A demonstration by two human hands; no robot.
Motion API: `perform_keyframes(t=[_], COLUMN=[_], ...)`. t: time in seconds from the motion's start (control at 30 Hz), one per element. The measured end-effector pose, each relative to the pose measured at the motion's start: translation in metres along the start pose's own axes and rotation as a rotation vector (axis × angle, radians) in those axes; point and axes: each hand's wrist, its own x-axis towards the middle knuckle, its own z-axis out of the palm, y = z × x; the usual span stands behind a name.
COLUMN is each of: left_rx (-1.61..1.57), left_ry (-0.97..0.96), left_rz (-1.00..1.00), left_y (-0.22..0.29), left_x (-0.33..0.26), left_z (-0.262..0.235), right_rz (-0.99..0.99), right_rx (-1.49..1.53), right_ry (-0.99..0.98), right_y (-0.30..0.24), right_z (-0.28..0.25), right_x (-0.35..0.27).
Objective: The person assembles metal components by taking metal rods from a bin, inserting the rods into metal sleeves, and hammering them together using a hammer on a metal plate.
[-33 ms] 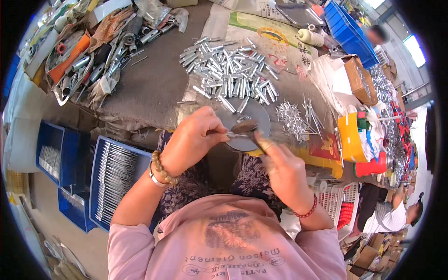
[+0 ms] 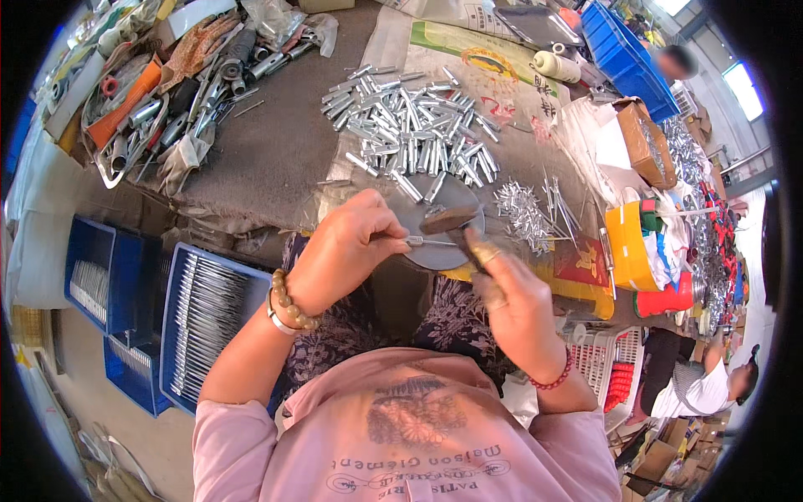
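My left hand point(image 2: 355, 238) pinches a small silver metal tube point(image 2: 414, 240) above the round grey metal disc point(image 2: 456, 199). A thin pin or rod point(image 2: 441, 243) reaches rightward from the tube. My right hand point(image 2: 510, 293) is closed around the handle of a hammer point(image 2: 447, 220), its dark head over the disc, just above the rod. Whether the head touches the rod I cannot tell. Beyond the disc lies a heap of silver metal tubes point(image 2: 410, 125). Small pins or rivets point(image 2: 520, 209) are piled to the right, beside several long thin rods point(image 2: 560, 209).
Tools and sockets fill a container point(image 2: 117, 171) at the far left. Blue crates of metal parts point(image 2: 170, 335) stand low on the left. On the right are a yellow container point(image 2: 627, 243), a cardboard box point(image 2: 644, 142) and a white basket point(image 2: 594, 356). Another person point(image 2: 694, 389) sits at far right.
The hammer head and my right hand have shifted slightly to the right, and more of the thin rod shows. My left hand has stayed nearly still with the tube.
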Motion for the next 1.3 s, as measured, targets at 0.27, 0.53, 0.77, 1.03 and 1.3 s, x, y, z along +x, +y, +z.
perform_keyframes(t=[0.27,0.53,0.77,1.03,1.3], left_rx=[0.009,0.095,0.216,-0.567,-0.774], left_ry=[-0.011,0.020,0.276,0.239,0.319], left_rz=[-0.013,-0.059,0.080,-0.547,-0.611], left_y=[0.001,0.007,0.017,0.028,0.030], left_x=[-0.003,-0.006,-0.024,-0.054,-0.079], left_z=[0.001,0.002,0.029,0.053,0.041], right_rz=[0.468,0.027,0.345,0.649,0.563], right_rx=[0.226,-0.238,0.339,0.774,0.784], right_ry=[-0.095,-0.016,-0.160,-0.351,-0.426], right_y=[0.029,0.004,-0.004,-0.018,-0.029], right_z=[-0.007,0.022,0.036,0.040,0.063], right_x=[0.012,0.006,-0.018,-0.020,-0.026])
